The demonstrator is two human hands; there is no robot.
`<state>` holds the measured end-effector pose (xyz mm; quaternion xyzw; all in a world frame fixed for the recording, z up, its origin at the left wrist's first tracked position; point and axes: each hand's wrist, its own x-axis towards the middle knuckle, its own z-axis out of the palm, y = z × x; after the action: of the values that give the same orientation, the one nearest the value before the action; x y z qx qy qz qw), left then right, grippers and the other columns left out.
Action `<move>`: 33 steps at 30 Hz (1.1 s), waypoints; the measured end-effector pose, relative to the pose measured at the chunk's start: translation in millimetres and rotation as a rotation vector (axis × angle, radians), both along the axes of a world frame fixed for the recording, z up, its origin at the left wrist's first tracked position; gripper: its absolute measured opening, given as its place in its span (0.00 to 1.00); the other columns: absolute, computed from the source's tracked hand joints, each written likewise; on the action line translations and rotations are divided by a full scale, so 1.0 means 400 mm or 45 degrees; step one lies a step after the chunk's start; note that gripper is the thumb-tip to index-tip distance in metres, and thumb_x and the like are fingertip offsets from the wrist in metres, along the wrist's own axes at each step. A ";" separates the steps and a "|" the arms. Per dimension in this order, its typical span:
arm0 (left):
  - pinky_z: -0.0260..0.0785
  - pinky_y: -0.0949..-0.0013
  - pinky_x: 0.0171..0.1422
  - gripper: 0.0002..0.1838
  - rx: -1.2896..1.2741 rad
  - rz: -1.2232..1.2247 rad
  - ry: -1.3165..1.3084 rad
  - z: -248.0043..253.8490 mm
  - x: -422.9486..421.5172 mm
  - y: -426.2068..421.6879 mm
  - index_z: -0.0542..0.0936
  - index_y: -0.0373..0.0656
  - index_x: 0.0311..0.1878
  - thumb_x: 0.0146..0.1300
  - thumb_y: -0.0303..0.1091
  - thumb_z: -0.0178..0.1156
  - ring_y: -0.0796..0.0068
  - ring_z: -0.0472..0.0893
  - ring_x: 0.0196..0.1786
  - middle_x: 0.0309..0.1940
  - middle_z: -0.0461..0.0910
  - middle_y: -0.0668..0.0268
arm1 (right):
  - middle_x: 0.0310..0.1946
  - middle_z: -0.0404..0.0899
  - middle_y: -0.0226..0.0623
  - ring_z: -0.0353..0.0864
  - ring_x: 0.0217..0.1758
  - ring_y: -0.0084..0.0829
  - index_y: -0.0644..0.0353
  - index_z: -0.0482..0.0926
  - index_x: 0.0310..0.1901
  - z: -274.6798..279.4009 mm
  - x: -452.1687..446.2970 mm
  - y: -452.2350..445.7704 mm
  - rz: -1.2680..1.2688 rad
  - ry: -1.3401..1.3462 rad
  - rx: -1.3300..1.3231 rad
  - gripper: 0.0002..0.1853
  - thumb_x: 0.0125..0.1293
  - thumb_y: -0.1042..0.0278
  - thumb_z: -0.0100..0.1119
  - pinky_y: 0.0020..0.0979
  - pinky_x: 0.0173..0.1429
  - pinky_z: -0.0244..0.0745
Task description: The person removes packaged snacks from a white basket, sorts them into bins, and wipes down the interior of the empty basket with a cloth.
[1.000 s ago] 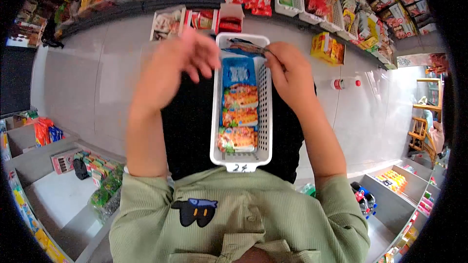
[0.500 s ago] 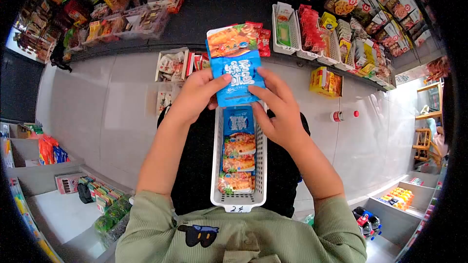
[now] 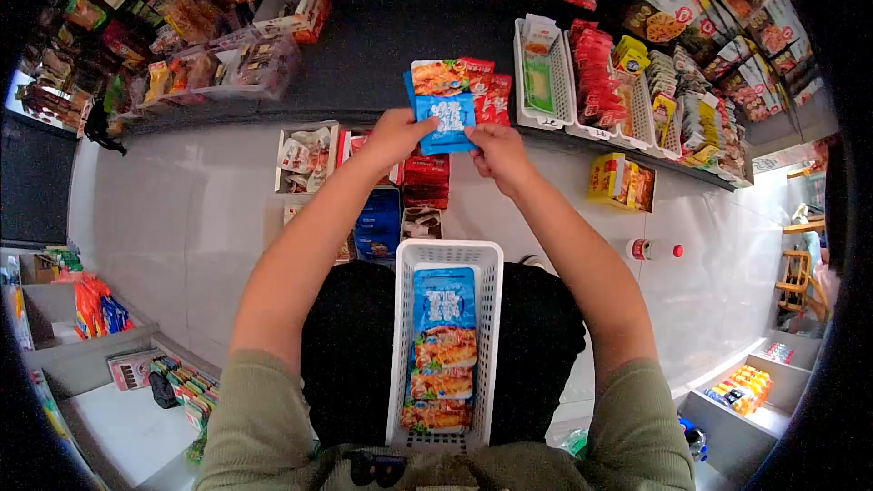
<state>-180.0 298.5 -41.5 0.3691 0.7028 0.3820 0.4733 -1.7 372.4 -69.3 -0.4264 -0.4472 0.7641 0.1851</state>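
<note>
Between both hands is a small stack of blue snack packets (image 3: 446, 118) with a food picture at the top, a second packet edge showing behind the front one. My left hand (image 3: 398, 141) grips the stack's left side, thumb on the front. At the right edge, my right hand (image 3: 500, 155) pinches it between thumb and fingers. Several red packets (image 3: 496, 100) lie just behind, on the black shelf. On my lap rests a white perforated basket (image 3: 492, 336), where more blue packets (image 3: 444, 305) overlap in a row.
Boxes of packaged goods stand on the floor ahead, including a white-packet box (image 3: 307, 159). White baskets (image 3: 546, 114) line the black shelf (image 3: 400, 27) at right. A yellow box (image 3: 621, 182) and a red-capped bottle (image 3: 653, 249) are on the floor.
Both hands have moved forward, away from my body, carrying the packets from above the basket's far end to the shelf edge. The lap basket's far end is now uncovered.
</note>
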 end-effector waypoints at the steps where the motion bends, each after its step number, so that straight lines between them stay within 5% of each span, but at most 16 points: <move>1: 0.71 0.69 0.30 0.15 0.017 -0.041 0.123 -0.020 -0.003 0.031 0.82 0.34 0.34 0.63 0.39 0.60 0.74 0.79 0.26 0.24 0.80 0.63 | 0.18 0.68 0.27 0.60 0.12 0.17 0.58 0.73 0.29 -0.030 -0.012 0.023 -0.057 -0.009 0.040 0.10 0.66 0.64 0.58 0.22 0.15 0.48; 4: 0.66 0.70 0.25 0.14 0.031 0.009 0.121 -0.177 -0.040 0.124 0.81 0.38 0.33 0.63 0.42 0.61 0.77 0.76 0.22 0.22 0.78 0.67 | 0.17 0.69 0.28 0.59 0.11 0.17 0.58 0.73 0.29 -0.113 -0.061 0.091 -0.156 -0.060 0.118 0.10 0.66 0.65 0.58 0.22 0.14 0.48; 5: 0.73 0.61 0.35 0.15 0.038 0.027 0.255 -0.245 -0.061 0.161 0.82 0.36 0.29 0.57 0.41 0.63 0.63 0.81 0.27 0.25 0.81 0.55 | 0.17 0.70 0.28 0.59 0.11 0.17 0.58 0.74 0.29 -0.143 -0.074 0.114 -0.215 -0.095 0.161 0.10 0.66 0.65 0.58 0.22 0.14 0.48; 9: 0.73 0.54 0.43 0.12 0.045 -0.084 0.512 -0.330 -0.089 0.239 0.82 0.38 0.30 0.54 0.39 0.61 0.50 0.82 0.36 0.31 0.82 0.51 | 0.16 0.70 0.29 0.61 0.11 0.19 0.59 0.75 0.28 -0.257 -0.111 0.208 -0.308 -0.195 0.292 0.10 0.65 0.66 0.59 0.24 0.14 0.51; 17: 0.73 0.54 0.45 0.11 0.169 -0.137 0.521 -0.471 -0.103 0.330 0.82 0.39 0.35 0.53 0.34 0.55 0.51 0.82 0.38 0.33 0.82 0.51 | 0.17 0.71 0.31 0.64 0.12 0.21 0.59 0.75 0.28 -0.435 -0.129 0.324 -0.322 -0.431 0.464 0.09 0.65 0.67 0.59 0.25 0.14 0.54; 20: 0.73 0.56 0.43 0.11 -0.032 -0.245 0.607 -0.390 -0.089 0.318 0.82 0.40 0.36 0.56 0.36 0.55 0.55 0.83 0.36 0.33 0.83 0.54 | 0.19 0.74 0.34 0.65 0.12 0.22 0.60 0.76 0.30 -0.503 -0.115 0.356 -0.325 -0.475 0.481 0.10 0.64 0.64 0.60 0.25 0.14 0.57; 22: 0.71 0.67 0.27 0.09 -0.093 -0.120 0.446 -0.377 -0.087 0.306 0.83 0.42 0.38 0.60 0.35 0.58 0.74 0.79 0.24 0.25 0.81 0.64 | 0.20 0.76 0.36 0.67 0.13 0.23 0.62 0.76 0.32 -0.483 -0.105 0.353 -0.207 -0.599 0.526 0.13 0.62 0.59 0.63 0.25 0.15 0.60; 33: 0.70 0.72 0.27 0.08 0.102 -0.288 0.117 -0.165 -0.083 0.151 0.80 0.42 0.41 0.62 0.34 0.55 0.78 0.81 0.31 0.31 0.82 0.67 | 0.20 0.77 0.32 0.70 0.17 0.20 0.61 0.78 0.37 -0.137 -0.036 0.219 -0.135 -0.377 0.458 0.10 0.61 0.63 0.61 0.24 0.19 0.63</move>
<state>-213.3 359.0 -107.3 0.4817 0.6618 0.3367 0.4655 -16.2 459.8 -124.1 -0.5169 -0.5754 0.5905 0.2305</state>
